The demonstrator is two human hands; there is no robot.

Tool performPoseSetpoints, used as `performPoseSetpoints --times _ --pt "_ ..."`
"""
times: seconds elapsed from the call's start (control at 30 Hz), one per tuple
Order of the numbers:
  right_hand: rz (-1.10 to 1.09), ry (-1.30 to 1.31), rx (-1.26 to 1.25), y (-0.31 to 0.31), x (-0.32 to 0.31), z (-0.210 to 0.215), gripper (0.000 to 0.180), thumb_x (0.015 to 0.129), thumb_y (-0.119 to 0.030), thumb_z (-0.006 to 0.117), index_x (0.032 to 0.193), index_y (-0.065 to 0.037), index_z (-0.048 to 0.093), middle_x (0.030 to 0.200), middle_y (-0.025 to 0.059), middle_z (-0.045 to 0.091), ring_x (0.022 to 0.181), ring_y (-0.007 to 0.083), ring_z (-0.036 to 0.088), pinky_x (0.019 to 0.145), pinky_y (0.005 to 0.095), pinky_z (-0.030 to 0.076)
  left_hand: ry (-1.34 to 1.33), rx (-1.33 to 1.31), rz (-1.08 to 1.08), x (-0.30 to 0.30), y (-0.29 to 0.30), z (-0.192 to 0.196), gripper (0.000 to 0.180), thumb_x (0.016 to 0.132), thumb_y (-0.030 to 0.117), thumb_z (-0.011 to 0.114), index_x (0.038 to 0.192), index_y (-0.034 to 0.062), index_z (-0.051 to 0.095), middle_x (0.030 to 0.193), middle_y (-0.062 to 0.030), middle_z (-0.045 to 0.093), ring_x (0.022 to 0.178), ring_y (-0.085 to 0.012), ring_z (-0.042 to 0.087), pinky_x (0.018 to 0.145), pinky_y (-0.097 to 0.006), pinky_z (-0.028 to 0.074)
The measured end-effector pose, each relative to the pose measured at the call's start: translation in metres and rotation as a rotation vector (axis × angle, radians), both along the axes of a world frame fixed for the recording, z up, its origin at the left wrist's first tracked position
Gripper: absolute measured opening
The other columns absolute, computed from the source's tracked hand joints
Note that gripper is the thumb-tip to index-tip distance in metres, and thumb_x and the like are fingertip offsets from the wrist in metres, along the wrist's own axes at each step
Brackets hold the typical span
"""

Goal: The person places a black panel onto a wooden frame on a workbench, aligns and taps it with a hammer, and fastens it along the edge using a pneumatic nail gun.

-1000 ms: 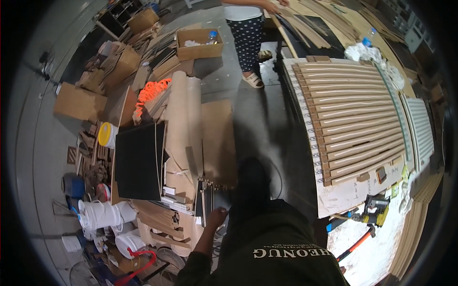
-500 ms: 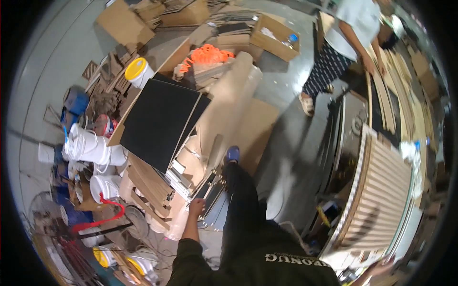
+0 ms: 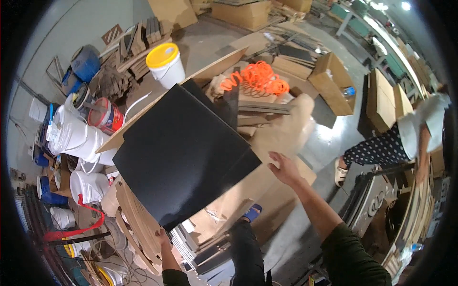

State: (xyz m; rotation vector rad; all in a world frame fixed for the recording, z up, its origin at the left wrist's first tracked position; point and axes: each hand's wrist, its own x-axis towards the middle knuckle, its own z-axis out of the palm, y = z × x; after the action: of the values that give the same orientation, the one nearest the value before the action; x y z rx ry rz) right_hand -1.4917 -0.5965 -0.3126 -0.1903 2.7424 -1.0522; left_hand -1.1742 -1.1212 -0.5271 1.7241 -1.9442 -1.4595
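- Hands, two: the left hand (image 3: 163, 239) has its fingers at the lower corner of the black panel (image 3: 186, 152), and I cannot tell whether they pinch it; the right hand (image 3: 286, 170) is spread, palm downward, just beside the panel's right corner.
- One broad black panel on top, smooth-faced and roughly rectangular, over a pile; a second dark sheet (image 3: 199, 94) shows past its far edge.
- Below it, narrow white strips (image 3: 177, 248), too many to count, and one blue shoe (image 3: 252, 212).
- Beyond the panel, one orange coiled hose (image 3: 262, 78) and, to the left, one white bucket (image 3: 168, 71) with a yellow lid.
- Farther, one open carton (image 3: 325, 90) on grey floor (image 3: 330, 135), holding a bottle (image 3: 349, 91).
- One co-worker (image 3: 422, 126) at right.
- Farthest left, a pale wall (image 3: 47, 43).
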Motion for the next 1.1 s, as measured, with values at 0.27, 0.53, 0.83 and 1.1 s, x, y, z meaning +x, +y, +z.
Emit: performPoseSetpoints --times 0.27,0.53,0.83,1.1 --pt "0.004 -0.101 0.139 -0.091 -0.098 -0.106 0.072 0.079 -0.03 0.063 0.135 0.0 0.029 0.137 0.0189 0.035 0.123 0.0337 0.039 0.1 0.0388 0.035 -0.158 -0.023 0.018 -0.074 0.002 0.005 0.049 0.087 0.036 0.057 0.108 -0.0083 0.054 0.102 -0.0128 0.059 0.094 -0.0251 0.052 0.088 -0.033 0.039" --pt "-0.187 -0.358 0.129 -0.123 -0.104 -0.072 0.081 0.071 -0.048 0.066 0.133 -0.004 0.038 0.132 0.0183 0.041 0.121 0.0344 0.04 0.1 0.0398 0.033 -0.076 -0.057 0.071 -0.044 -0.037 0.014 0.057 0.087 0.048 0.053 0.11 -0.0042 0.055 0.107 -0.0126 0.058 0.097 -0.0239 0.053 0.09 -0.034 0.038" --pt "-0.035 -0.343 0.237 -0.109 -0.138 -0.028 0.063 0.088 -0.058 0.035 0.093 -0.002 0.063 0.089 0.0212 0.063 0.09 0.0377 0.06 0.08 0.0448 0.047 -0.281 -0.379 -0.027 -0.076 -0.033 0.118 0.065 0.086 0.053 0.049 0.105 -0.0084 0.059 0.098 -0.0199 0.064 0.087 -0.0312 0.059 0.082 -0.036 0.044" --pt "-0.309 -0.347 0.153 0.013 0.05 0.063 0.055 0.087 -0.056 0.041 0.082 -0.007 0.064 0.078 0.019 0.062 0.079 0.0384 0.059 0.069 0.0467 0.046 -0.042 -0.589 -0.33 -0.073 0.081 0.196 0.05 0.09 0.038 0.048 0.109 -0.0069 0.057 0.11 -0.0184 0.059 0.097 -0.028 0.057 0.089 -0.039 0.043"
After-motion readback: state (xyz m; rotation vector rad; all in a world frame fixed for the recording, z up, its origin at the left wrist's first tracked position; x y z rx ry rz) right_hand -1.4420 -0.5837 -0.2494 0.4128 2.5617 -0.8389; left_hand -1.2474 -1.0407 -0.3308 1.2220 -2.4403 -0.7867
